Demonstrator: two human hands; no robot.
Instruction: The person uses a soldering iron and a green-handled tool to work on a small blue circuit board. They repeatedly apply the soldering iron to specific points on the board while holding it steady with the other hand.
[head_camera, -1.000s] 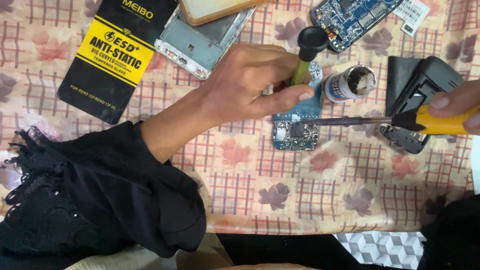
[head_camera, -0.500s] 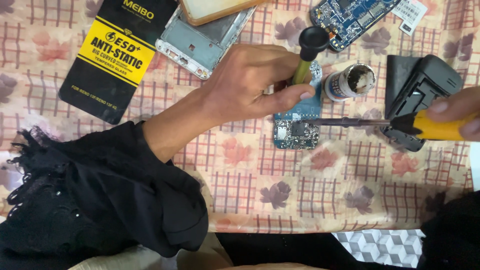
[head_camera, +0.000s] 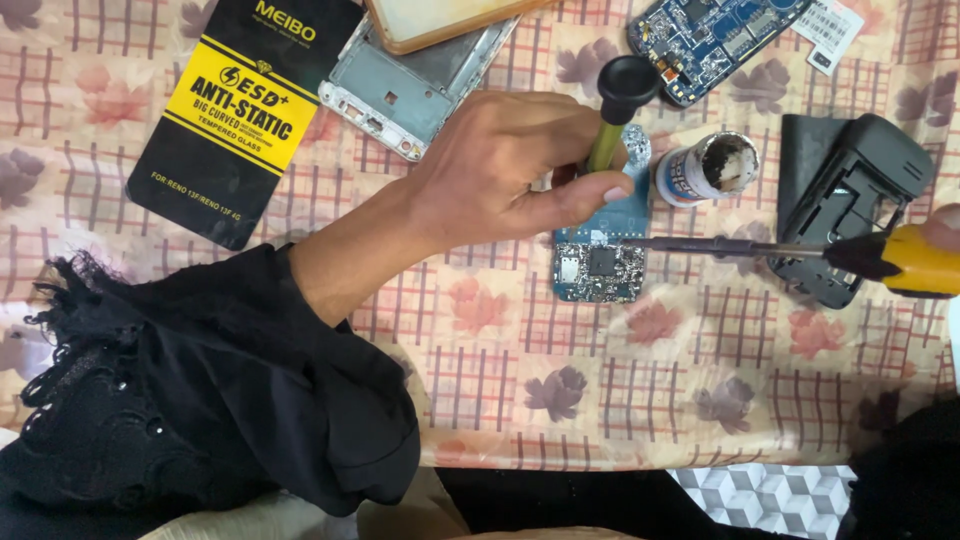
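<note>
The small blue circuit board (head_camera: 600, 262) lay flat on the checked, flower-printed tablecloth (head_camera: 480, 380), near the middle of the table, bare of any casing, with its dark chip and the silvery components around it exposed. The tip of the soldering iron (head_camera: 800, 250) rested on or just above the board's upper edge; which of the two could not be told. The left hand (head_camera: 510, 170) was closed around a green-stemmed tool with a black knob (head_camera: 618, 110), holding it upright with its lower end on the board, the thumb lying across the board's upper part. Of the right hand (head_camera: 945, 228) only a fingertip showed, pressed on the iron's yellow handle, so it seemed to grip the iron, though the rest lay out of view. Judging from this, the disassembly looked done and the soldering looked to be under way, with reassembly yet to come. Just beside the board stood a small open jar of dark paste (head_camera: 710, 168). Further off lay a black stand (head_camera: 850, 200), a second blue board (head_camera: 700, 40), a silver phone frame (head_camera: 410, 90) and a black-and-yellow flat package (head_camera: 235, 115).
</note>
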